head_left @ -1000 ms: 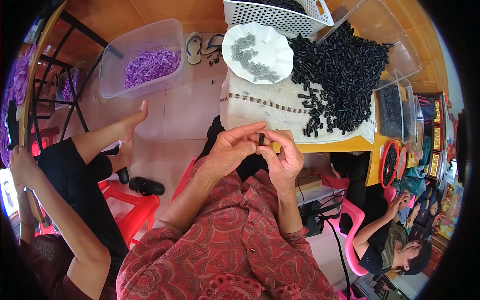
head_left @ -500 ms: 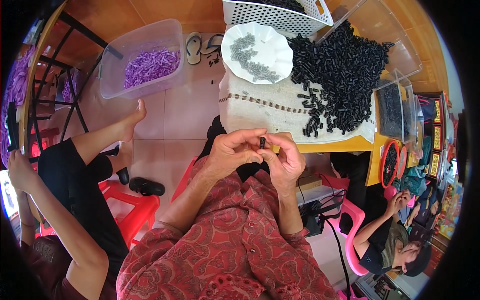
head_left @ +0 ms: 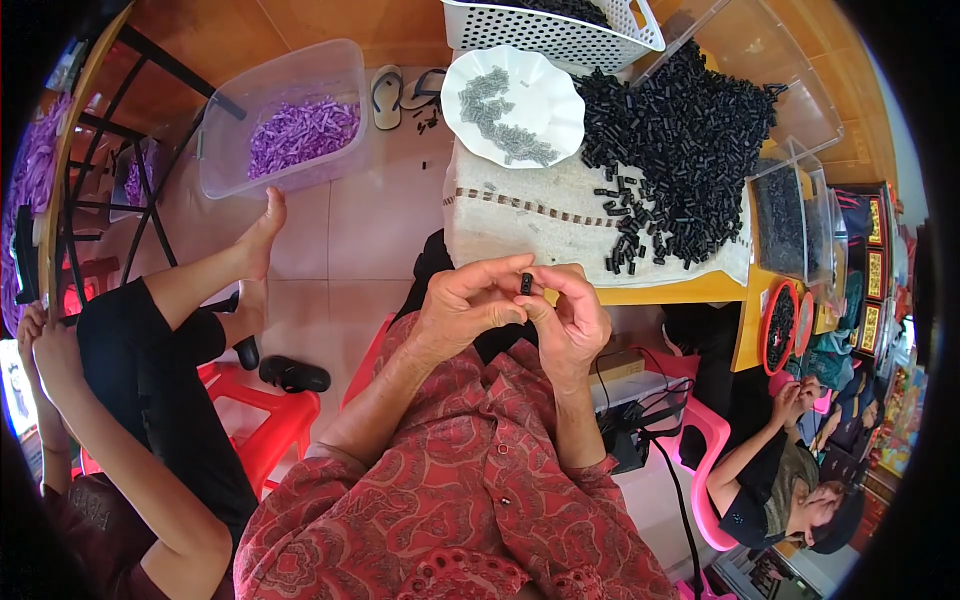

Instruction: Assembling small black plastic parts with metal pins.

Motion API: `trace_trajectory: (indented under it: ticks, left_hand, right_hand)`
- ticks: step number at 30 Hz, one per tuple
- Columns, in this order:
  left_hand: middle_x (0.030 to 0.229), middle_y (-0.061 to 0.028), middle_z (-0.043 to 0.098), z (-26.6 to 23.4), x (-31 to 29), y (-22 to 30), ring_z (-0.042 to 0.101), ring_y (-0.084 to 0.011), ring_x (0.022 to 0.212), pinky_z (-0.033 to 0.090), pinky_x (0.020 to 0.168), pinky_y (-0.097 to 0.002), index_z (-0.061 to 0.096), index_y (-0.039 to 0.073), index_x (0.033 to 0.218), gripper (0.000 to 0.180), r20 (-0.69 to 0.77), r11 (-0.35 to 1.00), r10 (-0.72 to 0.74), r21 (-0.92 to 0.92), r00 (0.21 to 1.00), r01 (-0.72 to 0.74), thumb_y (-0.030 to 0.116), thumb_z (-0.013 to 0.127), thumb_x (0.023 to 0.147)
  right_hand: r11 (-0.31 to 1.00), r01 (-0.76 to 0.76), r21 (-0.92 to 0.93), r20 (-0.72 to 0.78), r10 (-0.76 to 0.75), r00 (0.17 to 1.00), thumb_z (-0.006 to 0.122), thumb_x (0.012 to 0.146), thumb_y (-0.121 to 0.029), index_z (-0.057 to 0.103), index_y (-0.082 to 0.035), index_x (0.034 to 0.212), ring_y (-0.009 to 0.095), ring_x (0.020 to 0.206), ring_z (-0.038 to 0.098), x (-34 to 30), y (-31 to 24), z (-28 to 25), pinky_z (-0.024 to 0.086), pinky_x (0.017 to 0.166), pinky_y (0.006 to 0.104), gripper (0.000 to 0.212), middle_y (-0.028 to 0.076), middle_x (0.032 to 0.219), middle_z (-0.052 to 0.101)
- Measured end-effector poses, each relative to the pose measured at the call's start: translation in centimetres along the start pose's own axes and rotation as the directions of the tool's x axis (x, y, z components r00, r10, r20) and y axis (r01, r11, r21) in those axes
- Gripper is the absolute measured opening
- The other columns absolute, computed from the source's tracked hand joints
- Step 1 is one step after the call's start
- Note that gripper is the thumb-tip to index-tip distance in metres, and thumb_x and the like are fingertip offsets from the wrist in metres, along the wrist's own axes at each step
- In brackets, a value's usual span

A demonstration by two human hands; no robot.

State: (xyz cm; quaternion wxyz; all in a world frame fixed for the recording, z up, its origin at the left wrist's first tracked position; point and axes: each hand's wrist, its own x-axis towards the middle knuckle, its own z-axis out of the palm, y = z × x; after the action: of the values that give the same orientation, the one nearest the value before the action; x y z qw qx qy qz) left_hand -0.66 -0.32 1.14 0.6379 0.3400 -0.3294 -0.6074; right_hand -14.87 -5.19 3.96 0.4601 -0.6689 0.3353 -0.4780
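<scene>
A small black piece (head_left: pixel 526 284) was held up between the wearer's hands, in front of the chest and just short of the near edge of the desk (head_left: pixel 690 291). Its long axis ran nearly straight up and down the view, one end toward the desk and the other toward the wearer's body; how far it tilted in depth could not be told.

The right hand (head_left: pixel 568 322) had the piece in a pinching grip at the tips of thumb and forefinger, with little space between them. The left hand (head_left: pixel 465 305) curved in from the other side, its thumb and forefinger parted around a gap and their tips close to the piece; whether its grip bore on the piece could not be told.

Beyond the hands, a cream cloth (head_left: pixel 510 230) with a dashed brown stripe covered much of the desk. On it lay a large heap of similar black pieces (head_left: pixel 690 140). Left of the heap stood a white scalloped plate (head_left: pixel 567 105) bearing small clear pieces (head_left: pixel 490 108).
</scene>
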Motion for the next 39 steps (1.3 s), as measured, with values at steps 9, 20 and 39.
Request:
trace_trajectory:
  ticks: [9,20,39]
  left_hand:
    - [0.107,-0.0093,0.064,0.4,0.3,-0.1,0.062,-0.016,0.097,0.052,0.083,-0.0278,0.054,0.0,0.128,0.04,-0.056,0.993,-0.022,-0.115,0.998,0.016,-0.003,0.059,0.089]
    - [0.107,-0.0081,0.065,0.3,0.6,-0.8,0.063,-0.0123,0.092,0.054,0.081,-0.0261,0.06,0.0,0.121,0.029,-0.196,0.973,-0.099,-0.224,0.976,0.054,0.003,0.056,0.093]
    - [0.104,-0.0069,0.067,0.6,0.9,-1.4,0.062,-0.0107,0.089,0.051,0.082,-0.0248,0.062,-0.001,0.117,0.027,-0.263,0.984,-0.086,-0.175,0.961,0.04,0.0,0.058,0.09]
  right_hand:
    - [1.0,-0.024,0.021,0.036,0.023,0.999,0.07,0.075,0.009,0.06,0.002,0.11,0.015,0.084,0.058,0.3,-0.2,-0.2,0.047,0.075,0.0256,0.037,0.01,0.099,0.065]
    - [0.988,-0.139,0.068,0.092,0.132,0.987,0.066,0.079,0.009,0.06,0.002,0.114,0.016,0.088,0.061,0.1,0.1,0.1,0.052,0.079,0.0271,0.036,0.012,0.101,0.062]
    - [0.987,0.018,-0.161,0.016,-0.015,1.0,0.071,0.077,0.003,0.065,0.0,0.099,0.019,0.082,0.061,0.8,0.0,0.1,0.051,0.07,0.0274,0.023,0.011,0.097,0.066]
